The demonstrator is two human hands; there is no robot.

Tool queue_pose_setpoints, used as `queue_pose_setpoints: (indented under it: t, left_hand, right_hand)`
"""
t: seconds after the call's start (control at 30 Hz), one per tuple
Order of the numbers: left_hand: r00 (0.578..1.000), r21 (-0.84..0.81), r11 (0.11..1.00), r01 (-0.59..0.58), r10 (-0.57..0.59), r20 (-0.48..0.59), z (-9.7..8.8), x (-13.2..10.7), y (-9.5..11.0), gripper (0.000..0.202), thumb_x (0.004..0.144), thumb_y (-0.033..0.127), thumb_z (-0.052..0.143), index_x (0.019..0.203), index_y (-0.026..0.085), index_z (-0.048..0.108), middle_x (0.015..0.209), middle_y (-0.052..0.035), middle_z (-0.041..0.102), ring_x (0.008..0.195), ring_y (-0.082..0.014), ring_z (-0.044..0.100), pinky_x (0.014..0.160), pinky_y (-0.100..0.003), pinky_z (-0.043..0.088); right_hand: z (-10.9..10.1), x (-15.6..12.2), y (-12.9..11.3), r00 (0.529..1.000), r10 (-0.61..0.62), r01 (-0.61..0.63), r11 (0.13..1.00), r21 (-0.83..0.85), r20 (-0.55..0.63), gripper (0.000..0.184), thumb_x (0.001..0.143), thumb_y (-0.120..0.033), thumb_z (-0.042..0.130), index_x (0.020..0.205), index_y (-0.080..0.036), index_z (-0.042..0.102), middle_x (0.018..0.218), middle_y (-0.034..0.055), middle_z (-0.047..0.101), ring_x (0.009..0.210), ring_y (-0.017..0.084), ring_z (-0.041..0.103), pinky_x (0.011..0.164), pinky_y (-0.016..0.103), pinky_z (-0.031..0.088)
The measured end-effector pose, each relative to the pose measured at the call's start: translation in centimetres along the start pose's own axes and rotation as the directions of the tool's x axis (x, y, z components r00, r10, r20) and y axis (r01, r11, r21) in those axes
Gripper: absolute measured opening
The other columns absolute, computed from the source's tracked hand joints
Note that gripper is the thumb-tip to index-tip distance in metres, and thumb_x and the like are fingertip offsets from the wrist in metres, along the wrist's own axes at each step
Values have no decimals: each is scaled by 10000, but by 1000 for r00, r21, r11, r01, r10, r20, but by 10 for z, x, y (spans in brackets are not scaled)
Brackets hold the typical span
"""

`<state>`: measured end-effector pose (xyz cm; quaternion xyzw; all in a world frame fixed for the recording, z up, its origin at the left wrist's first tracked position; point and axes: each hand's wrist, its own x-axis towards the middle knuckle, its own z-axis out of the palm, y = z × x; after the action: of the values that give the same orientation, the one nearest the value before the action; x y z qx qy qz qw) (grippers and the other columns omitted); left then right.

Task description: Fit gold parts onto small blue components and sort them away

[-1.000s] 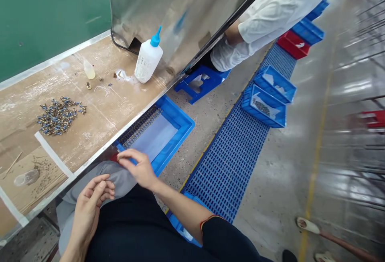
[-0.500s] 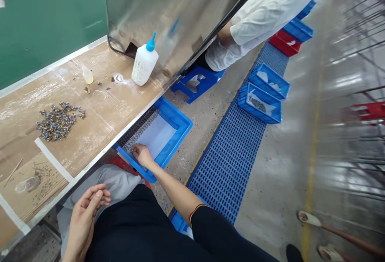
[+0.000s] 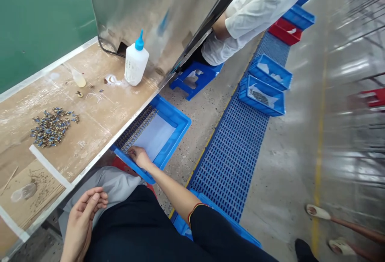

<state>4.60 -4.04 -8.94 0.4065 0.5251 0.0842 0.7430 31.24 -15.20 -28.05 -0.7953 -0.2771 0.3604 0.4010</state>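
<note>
My right hand (image 3: 140, 158) reaches into a blue plastic bin (image 3: 176, 141) beside the bench. Its fingertips are pinched on a small metal part, mostly hidden, at the near end of the rows of small metal parts (image 3: 141, 127). A white paper sheet (image 3: 158, 133) lines the bin next to these rows. Above my lap hangs my left hand (image 3: 84, 216), its fingers loosely curled and no object visible in it. On the bench lies a pile of small brass-coloured and blue parts (image 3: 52, 127).
A white bottle with a blue nozzle (image 3: 136, 64) stands by a metal panel (image 3: 144, 9). A small dropper bottle (image 3: 78, 79) leans nearby. A person in a white sleeve (image 3: 258, 11) is beyond the panel, above a blue stool (image 3: 197, 78). Blue bins (image 3: 263, 107) rest on slatted matting (image 3: 228, 153).
The camera view has shifted slightly. My right hand stays at the near end of the rows with small finger movement. The dropper bottle now looks more tilted; my left hand is much the same.
</note>
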Motion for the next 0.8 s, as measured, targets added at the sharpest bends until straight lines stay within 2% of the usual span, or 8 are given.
queue_pose_setpoints:
  t: [0.17,0.33,0.47,0.53,0.67,0.73,0.8]
  left_hand:
    - [999,-33,999,-37,37,-4,5,-8,-2,485,826,524,1007,1095,138,886,974,-140,858,846,-235,793,796,-296,677]
    - [997,-92,993,-68,66,-26,10,-14,-5,473,859,541,974,1069,130,873,939,-141,844,818,-221,766,764,-296,645]
    - [998,-121,991,-55,54,-11,2,-14,-13,489,891,578,942,1092,138,863,965,-143,845,845,-220,754,789,-297,629]
    - [998,-128,991,-50,52,18,-6,-13,-20,494,904,581,932,1112,139,860,983,-147,845,856,-223,750,803,-308,627]
    - [998,-160,985,-66,67,3,-18,-9,-32,502,905,589,926,1117,139,857,977,-145,846,850,-227,747,794,-314,618]
    - [997,-188,979,-79,76,-26,-22,-7,-34,496,903,582,929,1114,139,855,970,-140,847,848,-222,745,793,-306,613]
    - [995,-211,973,-95,88,-45,-24,-6,-33,484,908,572,928,1117,142,852,972,-134,850,854,-217,745,804,-299,611]
  right_hand:
    - [1,-2,5,1000,-14,14,1000,17,1,231,856,-77,622,992,-191,772,981,49,830,924,208,762,912,307,576]
    - [-1,-3,5,1000,-15,15,1000,17,4,158,862,-195,610,924,-196,756,887,49,819,798,213,752,811,322,589]
    - [-3,-4,-5,1000,-29,29,1000,11,-11,149,870,-318,644,848,-220,754,794,32,801,698,214,730,708,317,579]
    - [-9,-9,-14,997,-45,45,999,4,-62,196,886,-397,674,828,-226,751,792,35,798,681,217,721,684,321,573]
    - [-36,-28,-50,952,-101,99,995,-21,-288,381,1022,-558,613,882,-221,723,790,45,755,694,216,669,689,334,541]
    - [-52,-33,-86,913,-160,159,987,-34,-374,401,1072,-583,600,935,-224,713,841,40,744,757,210,665,749,337,543]
    - [-63,-27,-132,880,-282,282,958,-58,-382,354,1086,-555,647,952,-236,722,910,36,750,839,205,683,827,337,552]
